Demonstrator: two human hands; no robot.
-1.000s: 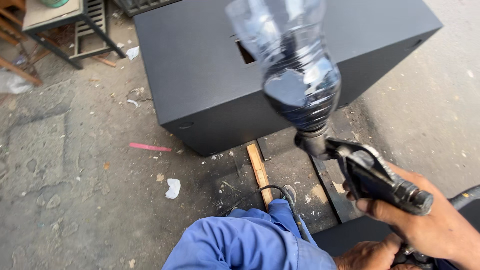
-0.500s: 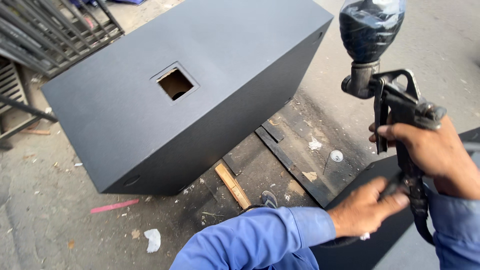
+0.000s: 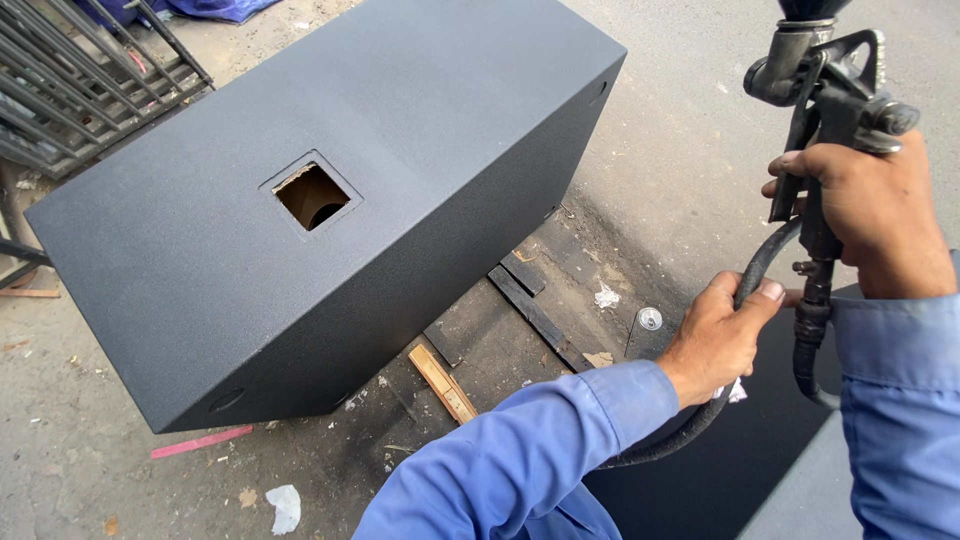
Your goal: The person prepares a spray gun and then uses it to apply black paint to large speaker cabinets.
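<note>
My right hand (image 3: 878,210) grips the handle of a black spray gun (image 3: 830,100), held upright at the top right with its cup cut off by the frame edge. My left hand (image 3: 718,338) is closed around the black air hose (image 3: 760,265) that hangs from the gun's base and loops down under my wrist. Both arms wear blue sleeves. To the left stands a large wooden box painted textured black (image 3: 330,200), with a square cut-out (image 3: 311,194) in its upper face showing bare wood inside.
The box rests on black-sprayed wooden strips (image 3: 530,305) and a bare wood slat (image 3: 442,383) on concrete ground. A metal grille (image 3: 80,80) lies at the top left. A pink stick (image 3: 200,441), paper scraps and a small round cap (image 3: 650,318) lie around. A dark panel (image 3: 740,460) is by my knee.
The view has swung right and closer to the box. The spray gun has moved from the middle to the top right, and my left hand has come up and taken hold of the hose.
</note>
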